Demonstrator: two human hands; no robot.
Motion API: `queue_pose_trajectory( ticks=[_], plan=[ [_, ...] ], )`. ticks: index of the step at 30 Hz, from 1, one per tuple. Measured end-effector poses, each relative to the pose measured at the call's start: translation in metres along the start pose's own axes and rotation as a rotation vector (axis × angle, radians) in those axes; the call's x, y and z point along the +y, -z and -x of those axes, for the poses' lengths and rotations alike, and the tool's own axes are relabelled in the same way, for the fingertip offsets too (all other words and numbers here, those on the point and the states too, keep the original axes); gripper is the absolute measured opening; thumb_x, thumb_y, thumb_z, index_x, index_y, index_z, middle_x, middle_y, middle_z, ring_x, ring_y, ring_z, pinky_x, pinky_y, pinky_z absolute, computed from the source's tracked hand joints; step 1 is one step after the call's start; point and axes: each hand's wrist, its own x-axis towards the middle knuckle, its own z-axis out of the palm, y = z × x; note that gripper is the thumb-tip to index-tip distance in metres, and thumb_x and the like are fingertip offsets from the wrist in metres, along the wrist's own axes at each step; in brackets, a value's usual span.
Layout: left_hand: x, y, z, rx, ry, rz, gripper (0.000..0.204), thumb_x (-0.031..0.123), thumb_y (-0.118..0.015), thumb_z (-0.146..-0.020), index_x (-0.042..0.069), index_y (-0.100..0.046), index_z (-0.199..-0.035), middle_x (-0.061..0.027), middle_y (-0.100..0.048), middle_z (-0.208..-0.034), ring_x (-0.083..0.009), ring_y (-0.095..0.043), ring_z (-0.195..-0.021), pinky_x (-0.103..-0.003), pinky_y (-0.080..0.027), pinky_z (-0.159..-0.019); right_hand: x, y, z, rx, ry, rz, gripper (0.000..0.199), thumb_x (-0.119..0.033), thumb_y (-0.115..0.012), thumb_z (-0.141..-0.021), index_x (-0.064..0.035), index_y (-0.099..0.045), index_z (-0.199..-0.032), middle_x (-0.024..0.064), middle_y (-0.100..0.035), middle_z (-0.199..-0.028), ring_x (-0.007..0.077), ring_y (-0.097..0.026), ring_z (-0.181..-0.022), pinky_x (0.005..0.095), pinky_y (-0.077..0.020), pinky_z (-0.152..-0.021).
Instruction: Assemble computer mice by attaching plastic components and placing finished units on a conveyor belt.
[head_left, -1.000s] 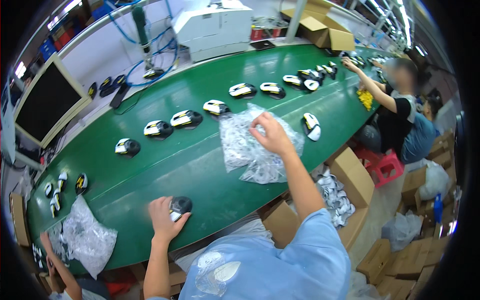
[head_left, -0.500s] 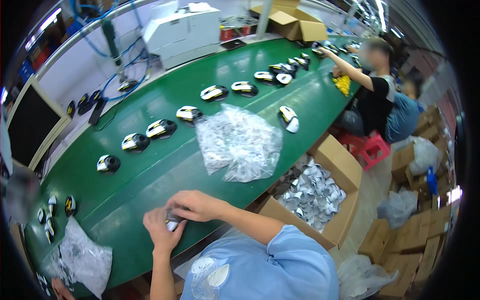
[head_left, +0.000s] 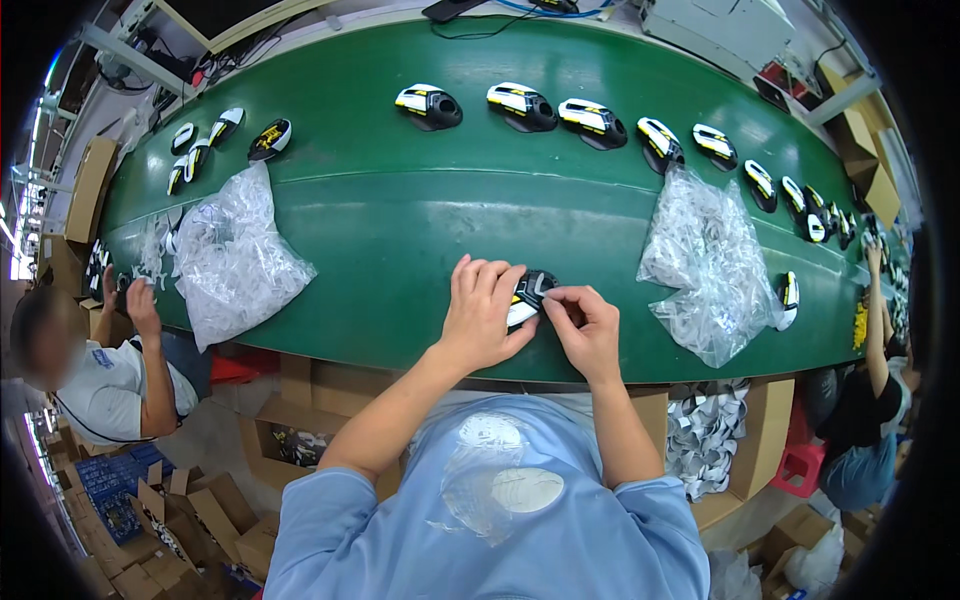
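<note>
Near the front edge of the green table, my left hand (head_left: pixel 482 312) is wrapped round a computer mouse (head_left: pixel 531 287) with a black, white and yellow shell. Its lower part is hidden by the fingers and thumb. My right hand (head_left: pixel 585 325) is closed in a pinch at the right side of the mouse. A small pale piece shows by its fingertips, too small to name. To the right lies a clear plastic bag (head_left: pixel 690 265) full of whitish pieces, with a single white-sided mouse (head_left: pixel 788 300) beside it.
Several similar mice (head_left: pixel 520 107) stand in a row along the far side of the green table (head_left: pixel 400 220). Another filled plastic bag (head_left: pixel 235 260) lies left. Below the table edge sits a cardboard box (head_left: pixel 765 440) of grey-white parts. Co-workers (head_left: pixel 120 370) sit at both ends.
My view has swung to the left and now faces the table squarely. The left hand still holds the mouse; the right hand has moved from over it to a pinch at its right side.
</note>
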Motion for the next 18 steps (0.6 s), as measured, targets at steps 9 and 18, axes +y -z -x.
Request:
queue_pose_trajectory(
  ticks=[9,18],
  plan=[
    [0.001,0.002,0.002,-0.007,-0.018,0.002,0.074,0.034,-0.086,-0.082,0.006,-0.059,-0.145,-0.0163,-0.057,-0.133,-0.0399,-0.049,-0.128,-0.065,-0.032,-0.121,-0.004,0.005,-0.006,-0.085,0.079,-0.009,0.009,-0.004,-0.081,-0.093,-0.0028,-0.081,-0.101,0.0084,-0.074,-0.099,0.0161,-0.07,-0.086,0.0289,-0.0537,-0.071],
    [0.002,0.003,0.002,0.022,-0.076,-0.03,0.064,0.034,-0.083,-0.085,0.015,-0.068,-0.143,-0.014,-0.059,-0.13,-0.0368,-0.054,-0.124,-0.063,-0.037,-0.117,-0.008,0.013,-0.009,-0.055,0.488,0.43,0.023,-0.009,-0.085,-0.084,-0.0104,-0.082,-0.107,0.0048,-0.073,-0.094,0.0247,-0.066,-0.083,0.0365,-0.0548,-0.068]
  ],
)
